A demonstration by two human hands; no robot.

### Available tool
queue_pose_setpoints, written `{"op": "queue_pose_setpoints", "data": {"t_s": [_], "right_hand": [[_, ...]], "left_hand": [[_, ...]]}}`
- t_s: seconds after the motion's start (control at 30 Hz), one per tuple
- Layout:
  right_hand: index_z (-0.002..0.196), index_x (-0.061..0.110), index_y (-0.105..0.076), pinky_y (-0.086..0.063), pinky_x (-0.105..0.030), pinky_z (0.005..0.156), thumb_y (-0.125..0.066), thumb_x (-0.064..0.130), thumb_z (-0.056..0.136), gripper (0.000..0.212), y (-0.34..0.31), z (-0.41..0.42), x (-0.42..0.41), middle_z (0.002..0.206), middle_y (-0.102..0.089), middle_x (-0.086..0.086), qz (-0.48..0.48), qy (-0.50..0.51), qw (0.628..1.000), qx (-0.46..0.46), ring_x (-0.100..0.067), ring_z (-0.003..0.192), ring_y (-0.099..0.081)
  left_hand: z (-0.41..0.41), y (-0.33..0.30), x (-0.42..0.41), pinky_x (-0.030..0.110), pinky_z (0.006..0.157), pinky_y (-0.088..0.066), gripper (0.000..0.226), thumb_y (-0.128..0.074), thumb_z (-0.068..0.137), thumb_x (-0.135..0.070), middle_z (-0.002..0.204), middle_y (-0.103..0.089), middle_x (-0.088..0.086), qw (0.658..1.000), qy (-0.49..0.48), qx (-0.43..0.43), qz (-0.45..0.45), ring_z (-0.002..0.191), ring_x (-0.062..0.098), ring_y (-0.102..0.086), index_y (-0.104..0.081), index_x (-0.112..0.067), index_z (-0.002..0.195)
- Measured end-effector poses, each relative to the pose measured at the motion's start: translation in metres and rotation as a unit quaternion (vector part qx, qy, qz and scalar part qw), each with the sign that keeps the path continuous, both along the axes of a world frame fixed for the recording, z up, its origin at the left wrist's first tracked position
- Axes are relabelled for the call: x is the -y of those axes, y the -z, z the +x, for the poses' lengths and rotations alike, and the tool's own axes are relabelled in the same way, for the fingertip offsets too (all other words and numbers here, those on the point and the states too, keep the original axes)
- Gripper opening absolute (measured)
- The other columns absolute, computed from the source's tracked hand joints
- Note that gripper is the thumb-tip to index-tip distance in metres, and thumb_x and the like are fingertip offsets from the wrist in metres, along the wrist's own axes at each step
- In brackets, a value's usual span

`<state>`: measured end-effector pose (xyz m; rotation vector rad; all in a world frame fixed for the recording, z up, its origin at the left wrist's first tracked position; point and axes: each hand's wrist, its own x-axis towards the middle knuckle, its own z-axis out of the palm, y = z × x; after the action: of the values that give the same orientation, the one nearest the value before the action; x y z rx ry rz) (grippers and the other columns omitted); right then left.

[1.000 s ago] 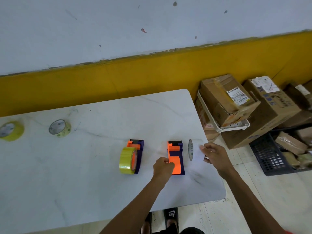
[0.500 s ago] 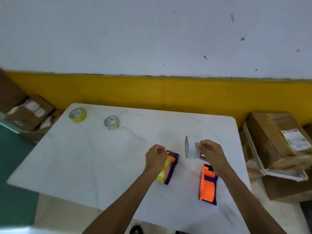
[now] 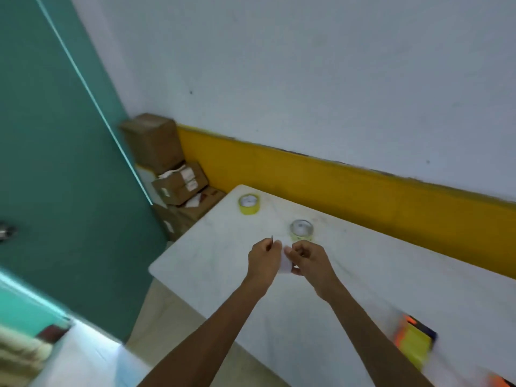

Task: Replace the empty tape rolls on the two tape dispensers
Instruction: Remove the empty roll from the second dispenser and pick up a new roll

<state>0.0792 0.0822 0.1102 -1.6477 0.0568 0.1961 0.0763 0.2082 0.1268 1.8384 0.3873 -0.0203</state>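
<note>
Both hands raised over the white table (image 3: 212, 263), held close together. Left hand (image 3: 265, 261) and right hand (image 3: 310, 261) pinch the white empty tape core (image 3: 286, 261) between them. Just beyond right hand: clear tape roll (image 3: 301, 229); farther left, yellow tape roll (image 3: 248, 203). Loaded tape dispenser (image 3: 414, 344) near right forearm, blurred. Cardboard boxes (image 3: 173, 174) past table's far-left corner.

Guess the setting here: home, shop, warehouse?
Likely a small packing or shipping room: labelled cardboard boxes stacked in the corner, yellow tape rolls and a tape dispenser on a white table.
</note>
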Motion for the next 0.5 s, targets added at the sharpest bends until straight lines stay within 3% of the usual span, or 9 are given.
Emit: {"op": "queue_pose_setpoints", "data": {"t_s": [0.2,0.4,0.5], "right_hand": [[0.077,0.006,-0.060,-0.060,-0.050,0.079,-0.066,0.020,0.090,0.020,-0.006,0.033,-0.094,0.077,-0.061,-0.016,-0.004,-0.013,1.000,0.006,-0.024,0.077,-0.063],[0.083,-0.004,-0.058,-0.060,-0.053,0.082,-0.064,0.020,0.091,0.027,0.002,0.085,-0.142,0.079,-0.058,-0.016,-0.021,-0.006,1.000,0.002,-0.024,0.079,-0.060],[0.081,-0.001,-0.059,-0.060,-0.054,0.081,-0.064,0.020,0.091,0.024,0.012,0.122,-0.157,0.077,-0.058,-0.016,-0.036,0.009,0.999,-0.007,-0.023,0.076,-0.060]], "left_hand": [[0.033,-0.004,-0.100,0.027,0.061,-0.043,0.023,-0.051,0.095,-0.025,0.071,-0.055,-0.002,1.000,0.002,-0.020,0.003,0.069,0.014,-0.051,-0.060,-0.011,0.079],[0.090,0.004,-0.147,0.033,0.079,-0.050,0.020,-0.049,0.096,-0.026,0.079,-0.055,-0.003,0.999,0.023,-0.047,-0.002,0.075,0.012,-0.053,-0.062,-0.013,0.089],[0.133,0.015,-0.163,0.033,0.079,-0.048,0.020,-0.048,0.096,-0.026,0.081,-0.056,0.000,0.997,0.040,-0.067,0.000,0.078,0.015,-0.053,-0.061,-0.013,0.090]]}}
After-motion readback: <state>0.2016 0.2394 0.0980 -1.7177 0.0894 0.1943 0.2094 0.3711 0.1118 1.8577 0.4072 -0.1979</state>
